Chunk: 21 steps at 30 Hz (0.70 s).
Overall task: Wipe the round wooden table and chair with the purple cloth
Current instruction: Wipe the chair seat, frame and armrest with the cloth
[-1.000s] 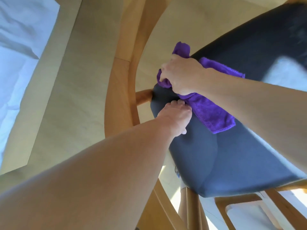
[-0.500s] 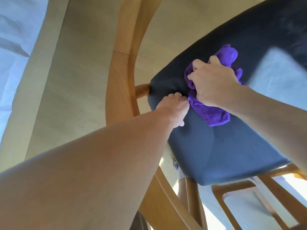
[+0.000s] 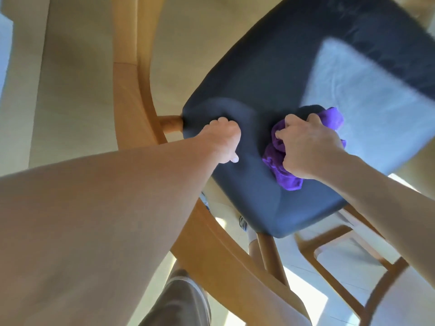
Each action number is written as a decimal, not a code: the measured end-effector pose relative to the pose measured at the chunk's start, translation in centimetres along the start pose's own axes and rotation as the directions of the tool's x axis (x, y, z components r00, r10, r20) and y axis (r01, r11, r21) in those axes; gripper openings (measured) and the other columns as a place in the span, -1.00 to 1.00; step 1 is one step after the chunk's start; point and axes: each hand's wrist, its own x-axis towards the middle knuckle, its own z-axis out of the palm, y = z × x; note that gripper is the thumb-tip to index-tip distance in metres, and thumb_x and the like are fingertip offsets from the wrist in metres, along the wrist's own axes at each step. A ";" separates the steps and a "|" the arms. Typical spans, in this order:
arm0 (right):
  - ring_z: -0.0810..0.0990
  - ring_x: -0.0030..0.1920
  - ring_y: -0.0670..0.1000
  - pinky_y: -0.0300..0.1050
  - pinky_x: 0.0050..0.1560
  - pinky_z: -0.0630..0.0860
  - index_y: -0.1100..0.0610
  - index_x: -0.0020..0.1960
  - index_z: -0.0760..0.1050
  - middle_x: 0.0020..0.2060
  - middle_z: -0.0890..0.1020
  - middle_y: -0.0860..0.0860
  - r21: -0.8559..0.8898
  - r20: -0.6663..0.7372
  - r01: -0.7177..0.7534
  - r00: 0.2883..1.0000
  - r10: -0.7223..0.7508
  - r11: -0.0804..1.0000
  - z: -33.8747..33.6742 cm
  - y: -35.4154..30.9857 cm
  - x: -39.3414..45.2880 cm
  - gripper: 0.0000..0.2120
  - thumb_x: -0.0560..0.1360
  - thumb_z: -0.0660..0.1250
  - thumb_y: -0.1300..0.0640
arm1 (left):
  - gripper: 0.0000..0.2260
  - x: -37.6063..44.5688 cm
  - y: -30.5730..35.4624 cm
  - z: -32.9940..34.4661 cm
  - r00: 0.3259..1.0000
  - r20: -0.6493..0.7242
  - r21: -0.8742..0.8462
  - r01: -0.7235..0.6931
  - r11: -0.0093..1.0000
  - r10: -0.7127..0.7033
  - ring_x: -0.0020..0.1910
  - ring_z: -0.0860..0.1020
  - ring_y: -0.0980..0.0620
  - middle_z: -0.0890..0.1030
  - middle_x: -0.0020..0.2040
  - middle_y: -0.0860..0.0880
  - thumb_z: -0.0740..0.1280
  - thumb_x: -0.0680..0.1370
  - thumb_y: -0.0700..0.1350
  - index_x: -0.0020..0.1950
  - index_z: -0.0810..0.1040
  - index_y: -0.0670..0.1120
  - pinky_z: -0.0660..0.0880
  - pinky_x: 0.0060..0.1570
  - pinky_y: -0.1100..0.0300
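Cloth (image 3: 280, 158) now sits bunched on the near-middle of the dark seat (image 3: 254, 85), close to its front edge. A second ago we see it up at the back corner by the wooden frame; it has travelled across the cushion toward us in two quick stages. Right hand (image 3: 308, 147) grips the purple wad, fingers curled over the top, pressing it to the fabric. Left hand (image 3: 222, 143) has stayed put at the seat's back corner throughout, fingers curled down onto the cushion with the thumb tucked under, seemingly steadying the chair (image 3: 131, 95).

We judge the seat pass as well under way: the near-left strip looks covered, while the sunlit patch (image 3: 367, 97) to the right and the far side are likely still to do.

Hard to make out:
- Round bench: not identifiable anywhere in this view, so its state is unknown to us.
- Whether the left fingers pinch the cushion or merely press it.
- Far seat edge is motion-blurred.
- Chair legs (image 3: 270, 257) and a second wooden frame (image 3: 334, 250) below are partly cut off by the arms.
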 end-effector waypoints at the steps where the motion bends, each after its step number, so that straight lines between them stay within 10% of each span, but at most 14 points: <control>1: 0.24 -0.01 0.09 -0.13 -0.45 0.12 0.04 0.24 0.52 -0.01 0.25 -0.08 0.004 0.003 -0.015 1.000 0.015 1.000 0.6 0.1 -0.8 -0.68 0.49 0.30 0.13 | -0.48 0.0 0.0 -0.1 1.000 0.000 0.002 0.000 1.000 0.000 0.24 0.44 -0.20 0.40 0.14 -0.16 0.54 0.50 0.03 0.27 0.42 -0.22 0.35 0.01 0.07; 8: 0.21 -0.01 0.05 -0.05 -0.25 0.36 0.01 0.23 0.52 -0.02 0.23 -0.10 0.076 0.043 -0.134 0.990 0.131 0.988 4.9 0.0 -6.4 -0.73 0.53 0.28 0.09 | -0.53 -0.4 0.2 -0.6 0.998 0.053 0.067 -0.019 0.998 0.015 0.25 0.43 -0.22 0.38 0.18 -0.17 0.52 0.52 0.09 0.17 0.41 -0.19 0.50 0.21 -0.13; 14: 0.16 -0.04 0.07 -0.05 -0.10 0.51 0.02 0.20 0.52 -0.03 0.23 -0.06 -0.029 0.069 -0.115 0.991 0.117 0.993 8.4 -1.8 -10.3 -0.79 0.58 0.28 0.06 | -0.54 -0.7 0.5 -0.8 0.998 0.054 0.167 -0.025 0.986 0.016 0.01 0.41 -0.18 0.36 0.08 -0.12 0.49 0.52 0.15 -0.18 0.31 -0.12 0.41 -0.04 -0.01; 21: 0.48 0.11 0.12 0.04 0.11 0.52 0.06 -0.08 0.50 -0.03 0.48 -0.03 0.150 0.147 -0.081 0.987 0.058 0.985 9.1 -0.6 -12.6 -0.93 0.54 0.26 0.10 | -0.54 -1.4 0.7 -1.3 0.999 0.037 0.228 -0.027 0.973 0.019 0.01 0.48 -0.21 0.45 0.08 -0.13 0.48 0.52 0.17 -0.20 0.32 -0.11 0.46 -0.04 0.00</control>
